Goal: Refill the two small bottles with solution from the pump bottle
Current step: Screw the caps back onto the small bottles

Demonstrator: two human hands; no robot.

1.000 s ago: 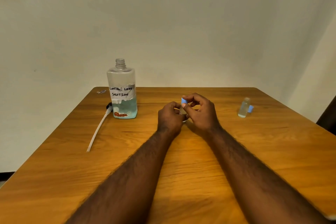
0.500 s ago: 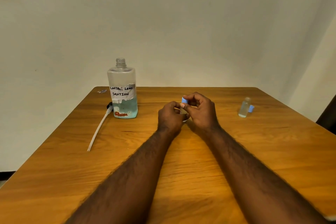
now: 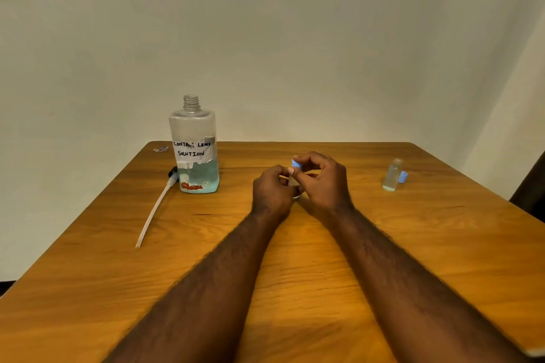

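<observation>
You are gripping a small clear bottle (image 3: 292,182), mostly hidden, in your left hand (image 3: 272,188), right hand (image 3: 323,183) pinching the round blue cap (image 3: 295,163) at its top, over the wood-grain counter (image 3: 298,250)

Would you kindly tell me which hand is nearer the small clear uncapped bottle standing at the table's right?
Right. The right hand sits left of the small clear uncapped bottle, apart from it; the left hand lies farther left.

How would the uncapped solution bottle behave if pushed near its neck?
The contact lens solution bottle holds liquid only in its lower part, so likely bottom-heavy and fairly steady. Pushed high, its tall body could tip, and the open neck would probably spill. Clear plastic walls may flex when squeezed.
</observation>
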